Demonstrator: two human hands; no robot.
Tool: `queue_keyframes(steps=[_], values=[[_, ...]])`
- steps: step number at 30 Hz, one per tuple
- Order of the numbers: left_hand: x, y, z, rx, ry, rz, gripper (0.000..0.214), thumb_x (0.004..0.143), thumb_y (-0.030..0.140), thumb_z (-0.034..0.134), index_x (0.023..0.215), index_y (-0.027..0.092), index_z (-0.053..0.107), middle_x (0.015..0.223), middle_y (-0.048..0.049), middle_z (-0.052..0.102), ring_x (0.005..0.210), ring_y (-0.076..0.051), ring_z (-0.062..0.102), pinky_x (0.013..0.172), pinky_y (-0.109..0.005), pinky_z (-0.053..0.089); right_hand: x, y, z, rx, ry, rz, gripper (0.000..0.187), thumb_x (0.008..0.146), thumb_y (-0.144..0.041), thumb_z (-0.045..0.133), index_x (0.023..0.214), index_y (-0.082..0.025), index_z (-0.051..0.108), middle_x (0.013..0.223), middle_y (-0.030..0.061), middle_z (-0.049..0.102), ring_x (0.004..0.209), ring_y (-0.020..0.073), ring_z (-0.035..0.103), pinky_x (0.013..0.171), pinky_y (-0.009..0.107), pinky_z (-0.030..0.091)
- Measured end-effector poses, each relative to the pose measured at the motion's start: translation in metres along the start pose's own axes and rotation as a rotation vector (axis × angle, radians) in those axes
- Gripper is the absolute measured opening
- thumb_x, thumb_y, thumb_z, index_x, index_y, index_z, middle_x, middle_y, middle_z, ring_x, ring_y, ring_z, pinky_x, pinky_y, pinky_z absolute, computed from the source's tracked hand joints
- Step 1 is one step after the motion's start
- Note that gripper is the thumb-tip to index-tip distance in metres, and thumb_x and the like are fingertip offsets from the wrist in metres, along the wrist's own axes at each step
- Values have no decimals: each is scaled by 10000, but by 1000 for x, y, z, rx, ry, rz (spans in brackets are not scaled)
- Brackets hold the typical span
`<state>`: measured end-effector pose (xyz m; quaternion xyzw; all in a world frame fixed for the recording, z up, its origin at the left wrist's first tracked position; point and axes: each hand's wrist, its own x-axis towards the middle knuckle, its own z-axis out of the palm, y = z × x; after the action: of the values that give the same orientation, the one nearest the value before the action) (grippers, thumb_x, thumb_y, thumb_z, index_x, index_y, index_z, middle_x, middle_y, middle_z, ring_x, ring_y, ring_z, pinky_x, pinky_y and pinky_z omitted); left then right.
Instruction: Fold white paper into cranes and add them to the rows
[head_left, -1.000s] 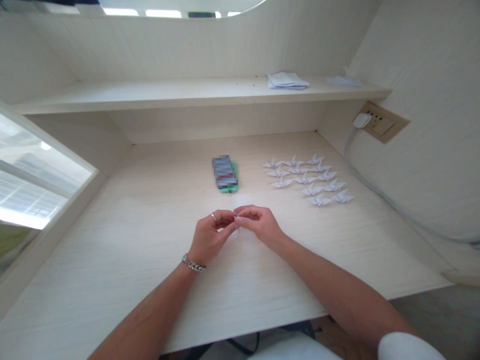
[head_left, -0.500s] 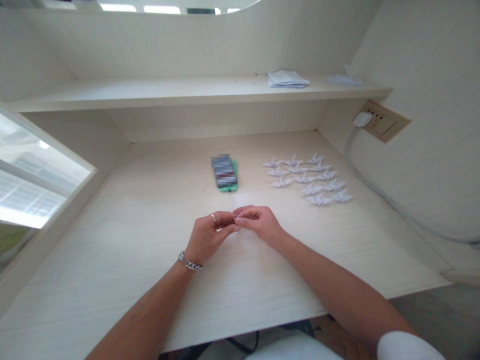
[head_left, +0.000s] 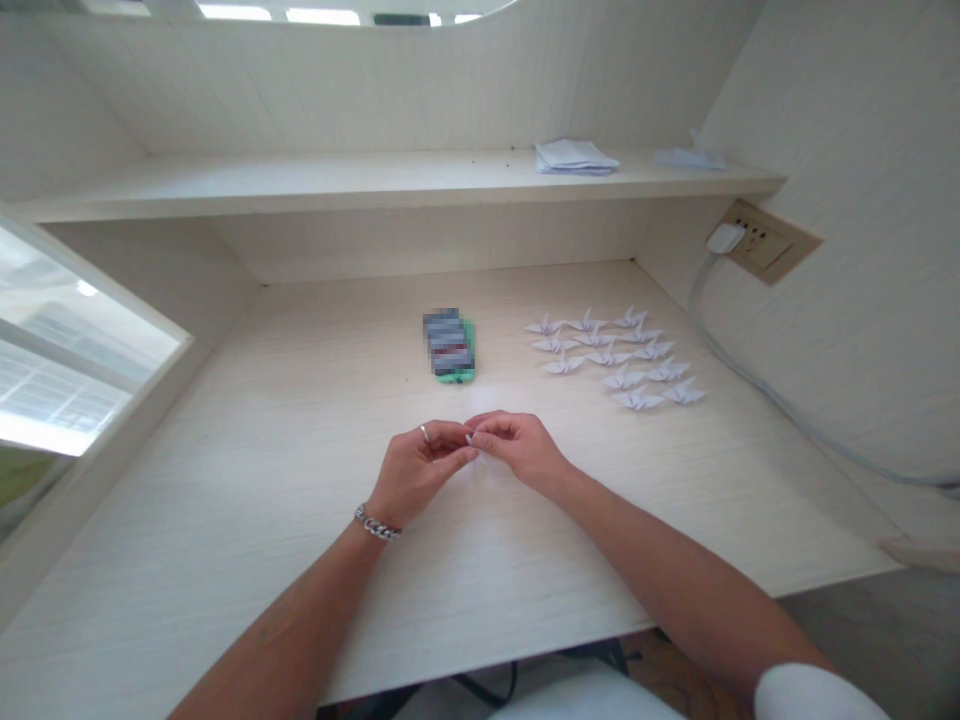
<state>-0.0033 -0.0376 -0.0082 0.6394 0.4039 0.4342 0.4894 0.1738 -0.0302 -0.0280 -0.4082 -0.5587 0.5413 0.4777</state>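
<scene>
My left hand (head_left: pixel 424 465) and my right hand (head_left: pixel 521 445) meet fingertip to fingertip above the middle of the desk. Both are closed in a pinch on a small piece of white paper (head_left: pixel 480 460). Most of that paper is hidden behind the fingers, so its folded shape cannot be made out. A ring and a chain bracelet (head_left: pixel 379 524) are on the left hand and wrist. Beyond the right hand, several white folded paper cranes (head_left: pixel 609 356) stand in loose rows on the desk.
A phone in a green case (head_left: pixel 466 378), its screen blurred out, lies just past my hands. On the shelf (head_left: pixel 337 180) rest a stack of white paper (head_left: pixel 576 158) and a thinner paper piece (head_left: pixel 688 158). A grey cable (head_left: pixel 787 402) runs from the wall socket (head_left: pixel 772 245) down the right side.
My fingertips have shifted very slightly, the left hand a touch to the left. A little more of the white paper shows below them. The cranes and phone have not moved.
</scene>
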Motion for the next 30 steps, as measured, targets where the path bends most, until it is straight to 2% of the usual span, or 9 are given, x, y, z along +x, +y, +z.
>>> queue_keyframes(steps=[5,9,15,21,25,30], values=[[0,1,1,18,36,-16,205,729,243,756,908,161,699,851,-41,752,770,-158,711,749,-274,601,-3,-3,2,-107,23,-18,158,817,-330,643,783,-186,700,1022,80,686,973,189,636,858,334,495],[2,3,3,-18,35,-29,217,721,249,759,908,158,695,859,-48,753,782,-170,715,761,-292,604,-8,-7,5,-222,35,-98,132,866,-291,585,815,-193,657,1069,83,639,1022,183,602,813,307,509],[1,6,4,-7,42,-41,215,742,278,742,911,153,696,847,-51,751,776,-169,712,755,-286,596,-12,-11,9,-418,68,-234,119,900,-217,518,826,-184,605,1060,97,577,1021,185,566,906,353,470],[2,8,5,41,116,-68,206,747,295,728,873,138,687,773,-49,731,702,-167,701,709,-292,591,-11,-9,9,-432,105,-213,128,906,-239,506,840,-186,601,1101,105,532,1063,194,549,916,362,466],[3,4,4,34,167,-73,234,750,268,702,940,140,656,779,-37,706,692,-161,695,698,-292,583,-10,-8,8,-426,167,-240,139,914,-257,498,835,-192,593,1085,105,532,1120,206,522,960,370,441],[4,1,4,98,157,-53,272,771,210,639,1039,165,631,774,0,646,691,-141,676,668,-259,548,-8,-7,7,-418,218,-271,155,929,-267,477,822,-200,568,1084,106,535,1101,203,530,962,375,432]])
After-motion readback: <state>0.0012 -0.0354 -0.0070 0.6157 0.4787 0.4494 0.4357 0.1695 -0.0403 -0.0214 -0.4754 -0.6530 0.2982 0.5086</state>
